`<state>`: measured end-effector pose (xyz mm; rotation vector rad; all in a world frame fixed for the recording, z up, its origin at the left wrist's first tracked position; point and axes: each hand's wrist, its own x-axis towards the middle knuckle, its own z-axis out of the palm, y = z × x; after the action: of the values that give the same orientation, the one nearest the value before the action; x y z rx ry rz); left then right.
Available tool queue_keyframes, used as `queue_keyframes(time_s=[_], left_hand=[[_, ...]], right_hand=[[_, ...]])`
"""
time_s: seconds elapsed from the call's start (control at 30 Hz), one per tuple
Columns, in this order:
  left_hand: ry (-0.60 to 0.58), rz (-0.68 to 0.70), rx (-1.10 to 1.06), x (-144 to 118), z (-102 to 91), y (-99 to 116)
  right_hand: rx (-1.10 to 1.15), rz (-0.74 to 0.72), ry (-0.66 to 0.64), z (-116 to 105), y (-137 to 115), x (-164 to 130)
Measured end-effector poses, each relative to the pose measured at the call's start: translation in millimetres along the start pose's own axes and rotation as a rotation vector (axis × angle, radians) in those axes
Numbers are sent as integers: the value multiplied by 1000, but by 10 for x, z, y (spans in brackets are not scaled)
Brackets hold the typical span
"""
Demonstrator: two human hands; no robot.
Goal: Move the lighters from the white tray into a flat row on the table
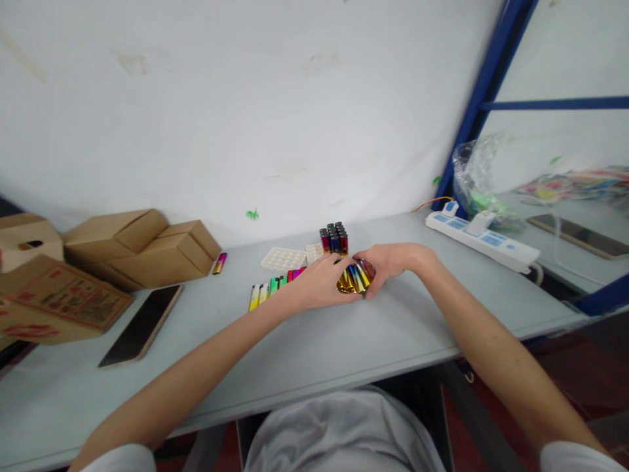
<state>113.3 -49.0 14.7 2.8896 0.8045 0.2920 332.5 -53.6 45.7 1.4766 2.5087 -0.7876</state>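
My left hand and my right hand close from both sides around a bundle of shiny lighters, gold and rainbow-coloured, just above the table. Fingers cover part of the bundle. Just behind my hands stands a block of dark and red lighters, upright and packed together. A white tray with rows of holes lies left of it, and part of a second white tray shows beside the block. Yellow, green and pink lighters lie in a row by my left forearm, partly hidden by it.
Cardboard boxes crowd the left side, near a dark phone and a single purple-gold lighter. At right are a white power strip, a blue frame post, a clear plastic bag and another phone.
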Motion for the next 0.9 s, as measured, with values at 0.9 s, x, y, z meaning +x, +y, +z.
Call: queue_keyframes(time_s=[0.9], left_hand=[[161,-33,-80,-28,-303,-3]], right_hand=[[-51,115,65,-80,26,-128]])
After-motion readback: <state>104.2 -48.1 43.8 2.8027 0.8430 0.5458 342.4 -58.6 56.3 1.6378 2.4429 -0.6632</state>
